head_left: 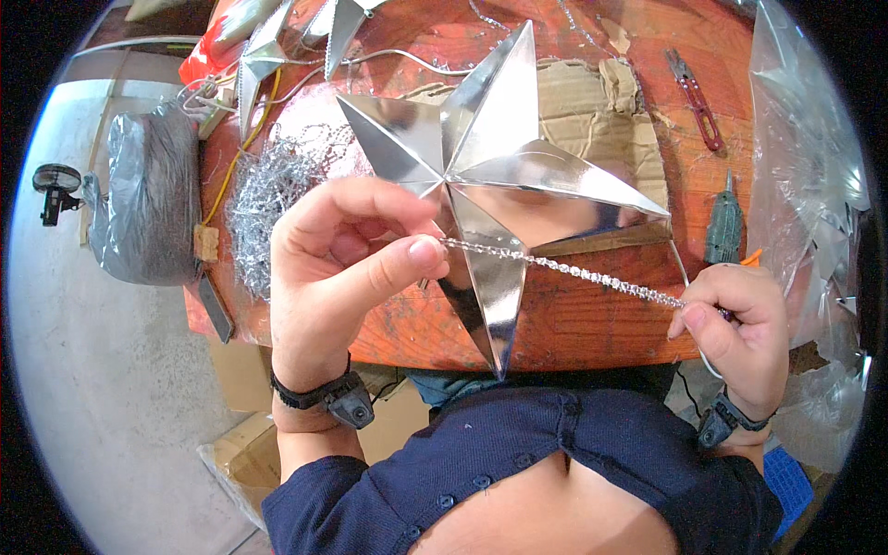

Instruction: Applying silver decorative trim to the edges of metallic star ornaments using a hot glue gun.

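A length of silver tinsel garland [564, 268] is drawn out between my two hands, in front of a big shiny silver star [499, 102]. Thumb and fingers of my left hand [347, 245] pinch one end near the star's middle. My right hand [735, 314] is closed around the other end, past the star's right point. A thin white cord [680, 259] runs from that point down by my right hand. The star lies partly over a flattened piece of brown cardboard [592, 111] on the reddish wooden table [592, 328].
A tangle of silver tinsel [264, 208] lies left of the star. Red-handled thread snips [694, 97] and a green glue gun [724, 227] are at the right, beside clear plastic wrapping [805, 139]. More silver stars [338, 32] lie at the back; a plastic-wrapped bundle [153, 194] stands left.
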The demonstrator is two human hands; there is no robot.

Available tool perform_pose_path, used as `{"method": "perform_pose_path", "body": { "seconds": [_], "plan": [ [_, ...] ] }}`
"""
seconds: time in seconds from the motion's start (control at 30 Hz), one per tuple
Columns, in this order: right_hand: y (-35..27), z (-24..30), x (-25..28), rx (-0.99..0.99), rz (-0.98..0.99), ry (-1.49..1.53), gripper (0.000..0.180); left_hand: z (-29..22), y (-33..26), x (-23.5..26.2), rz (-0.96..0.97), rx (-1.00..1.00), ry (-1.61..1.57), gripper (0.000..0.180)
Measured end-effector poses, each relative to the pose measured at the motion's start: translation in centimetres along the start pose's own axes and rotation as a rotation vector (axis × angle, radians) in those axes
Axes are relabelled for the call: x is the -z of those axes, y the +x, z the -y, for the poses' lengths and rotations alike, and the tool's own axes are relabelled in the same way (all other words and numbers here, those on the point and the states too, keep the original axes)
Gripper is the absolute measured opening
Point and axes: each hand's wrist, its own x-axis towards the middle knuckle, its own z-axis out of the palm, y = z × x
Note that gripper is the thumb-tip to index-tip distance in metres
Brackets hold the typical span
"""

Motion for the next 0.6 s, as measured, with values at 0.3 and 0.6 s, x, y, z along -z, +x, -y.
{"method": "perform_pose_path", "body": {
  "seconds": [0.3, 0.6],
  "plan": [
    [0.1, -0.6, -0.5, 0.026, -0.168, -0.156, 0.010, 0.4, 0.2, 0.0, 0.040, -0.001, 0.005, 0.026],
    [1.0, -1.0, -0.2, 0.042, -0.233, -0.095, 0.018, -0.5, 1.5, -1.5, -0.100, -0.153, 0.323, 0.032]
  ]
}}
